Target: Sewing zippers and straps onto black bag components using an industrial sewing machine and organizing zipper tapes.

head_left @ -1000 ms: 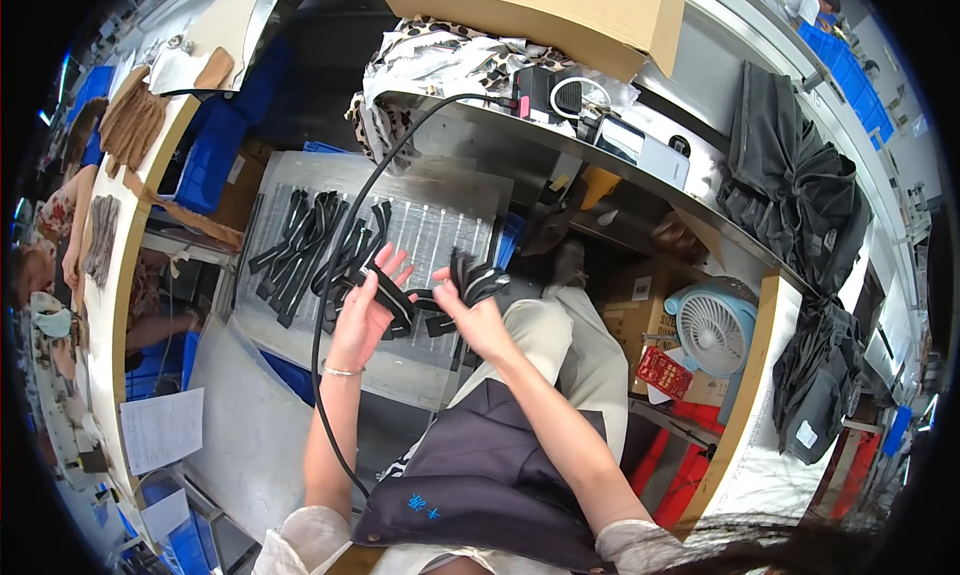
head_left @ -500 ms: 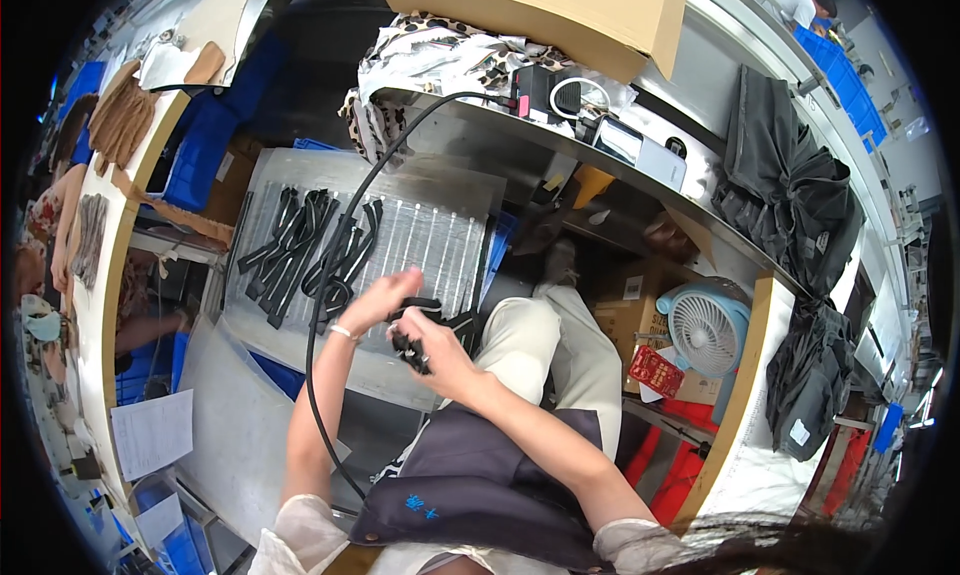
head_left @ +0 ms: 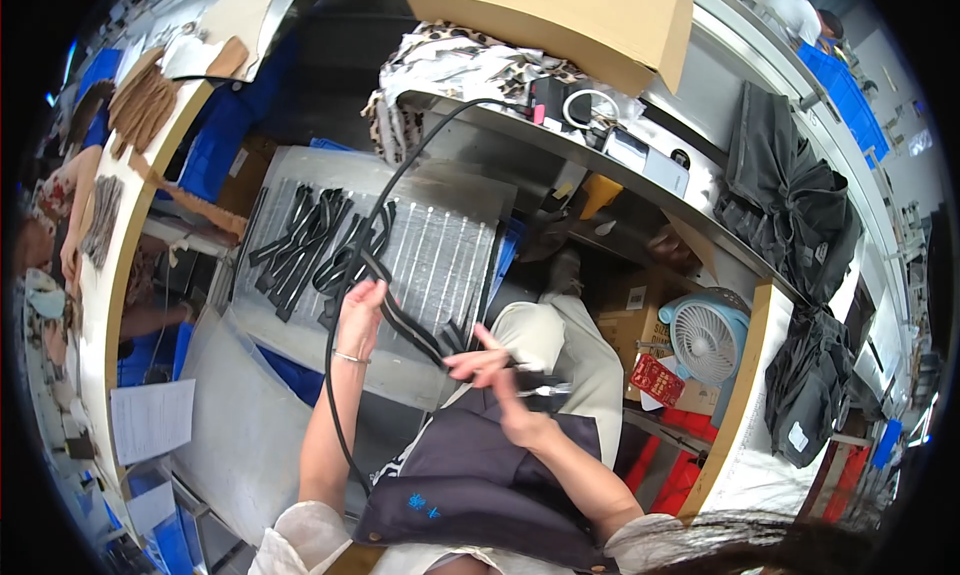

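Note:
My left hand (head_left: 360, 305) is closed, pinching a long black strap (head_left: 402, 320) near its upper end. The strap slants down to the right, and its lower part reaches the fingertips of my right hand (head_left: 500, 370). That hand is blurred by motion; some fingers look stretched out, and whether it grips the strap is unclear. At its outer side, over my lap, shows a dark thing with a shiny metal part (head_left: 548, 388), too smeared to name. Beyond my left hand, a loose pile of similar black straps (head_left: 305, 250) lies on a grey work surface with pale lines (head_left: 480, 190).
A black cable (head_left: 345, 355) hangs across the work surface beside my left forearm. Ahead, a metal shelf carries a cardboard box (head_left: 560, 20), patterned cloth (head_left: 470, 60) and a phone-like device (head_left: 628, 148). To the right stand a light-blue fan (head_left: 703, 337) and dark fabric (head_left: 785, 175).
My hands have moved apart: the left up and left, the right to the right and down. The black strap, bunched between them before, is now stretched out. The view has shifted slightly.

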A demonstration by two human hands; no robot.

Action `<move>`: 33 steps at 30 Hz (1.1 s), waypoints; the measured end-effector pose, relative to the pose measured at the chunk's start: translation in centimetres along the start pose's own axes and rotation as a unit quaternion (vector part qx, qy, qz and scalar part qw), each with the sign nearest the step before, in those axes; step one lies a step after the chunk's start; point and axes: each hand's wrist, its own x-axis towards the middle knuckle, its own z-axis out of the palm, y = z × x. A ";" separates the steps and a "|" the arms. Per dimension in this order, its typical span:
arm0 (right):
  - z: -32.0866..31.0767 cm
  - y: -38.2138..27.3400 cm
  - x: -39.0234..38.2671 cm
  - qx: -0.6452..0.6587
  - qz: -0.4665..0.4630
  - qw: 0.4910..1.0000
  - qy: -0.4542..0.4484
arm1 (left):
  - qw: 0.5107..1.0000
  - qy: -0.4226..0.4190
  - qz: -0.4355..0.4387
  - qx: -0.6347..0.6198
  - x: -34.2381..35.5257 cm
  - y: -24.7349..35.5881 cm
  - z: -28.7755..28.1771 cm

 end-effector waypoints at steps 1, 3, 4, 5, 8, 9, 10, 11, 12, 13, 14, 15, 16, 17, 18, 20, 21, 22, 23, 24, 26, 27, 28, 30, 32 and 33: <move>-0.3 -1.2 0.0 0.055 -0.008 0.998 0.025 | 0.997 0.078 0.026 -0.011 -0.7 0.8 -0.1; -1.0 -3.5 0.4 0.153 0.018 0.980 0.124 | 0.996 -0.014 0.084 -0.025 -2.9 2.4 0.2; -1.6 -4.5 0.7 0.202 0.032 0.964 0.170 | 0.993 -0.047 0.100 -0.031 -4.2 3.0 0.6; -2.0 -5.2 1.3 0.220 0.033 0.956 0.190 | 0.990 -0.064 0.124 -0.017 -5.3 3.6 1.3; -3.4 -5.9 3.2 0.341 0.035 0.910 0.232 | 0.986 -0.115 0.109 -0.048 -8.0 6.3 2.6; -3.6 -5.7 3.8 0.322 0.061 0.920 0.217 | 0.982 -0.139 0.119 -0.037 -8.6 7.0 3.0; -3.8 -5.3 4.3 0.304 0.088 0.924 0.213 | 0.980 -0.153 0.124 -0.004 -9.1 7.5 3.3; -3.6 -4.6 4.8 0.260 0.137 0.934 0.202 | 0.981 -0.157 0.115 -0.006 -9.6 7.7 3.7; -3.1 -3.7 5.2 0.212 0.186 0.942 0.181 | 0.982 -0.156 0.107 -0.012 -9.9 7.9 4.2; -2.5 -2.9 5.5 0.215 0.222 0.941 0.141 | 0.982 -0.161 0.100 0.006 -10.2 7.9 4.6; -1.8 -2.0 5.8 0.213 0.254 0.938 0.101 | 0.981 -0.166 0.094 0.025 -10.4 7.8 5.1; -1.2 -1.2 6.0 0.199 0.267 0.941 0.068 | 0.979 -0.178 0.092 0.028 -10.5 7.4 5.8; -0.5 -0.5 6.1 0.183 0.280 0.942 0.034 | 0.978 -0.186 0.082 0.034 -10.6 7.1 6.4; 0.1 0.1 6.3 0.144 0.272 0.951 0.017 | 0.978 -0.182 0.074 0.064 -10.7 6.8 6.8; 0.8 0.8 6.6 0.072 0.248 0.966 -0.018 | 0.978 -0.178 0.061 0.093 -10.7 6.4 7.2; 1.2 1.4 6.0 0.112 0.349 0.930 -0.025 | 0.971 -0.220 0.019 0.093 -10.8 5.4 7.6; 1.6 1.9 6.3 0.093 0.337 0.936 0.051 | 0.962 -0.258 -0.016 0.084 -10.7 4.9 7.4; 1.6 2.2 6.3 0.051 0.290 0.952 0.080 | 0.958 -0.269 -0.035 0.097 -10.4 4.3 7.0; 1.3 2.6 6.4 0.065 0.286 0.952 0.093 | 0.956 -0.268 -0.051 0.108 -9.7 3.8 6.3; 1.1 3.0 6.7 0.064 0.308 0.943 0.111 | 0.953 -0.277 -0.061 0.107 -8.8 3.2 5.3; 0.4 3.6 7.0 0.110 0.252 0.957 0.093 | 0.968 -0.213 -0.053 0.119 -5.7 1.8 3.1; 0.2 3.9 7.1 0.156 0.210 0.962 0.075 | 0.969 -0.187 0.010 0.163 -3.5 1.0 2.1; 0.0 4.3 7.3 0.186 0.179 0.963 0.076 | 0.970 -0.124 0.069 0.197 -1.0 0.1 1.2; -0.4 4.8 7.6 0.243 0.201 0.946 0.080 | 0.876 0.043 0.151 0.456 4.4 -0.9 -1.1; -1.2 5.3 8.2 0.289 0.212 0.932 0.045 | 0.795 0.073 0.261 0.543 9.3 -2.1 -2.6; -1.2 5.7 8.6 0.267 0.221 0.934 0.085 | 0.757 0.090 0.314 0.566 11.3 -3.0 -2.8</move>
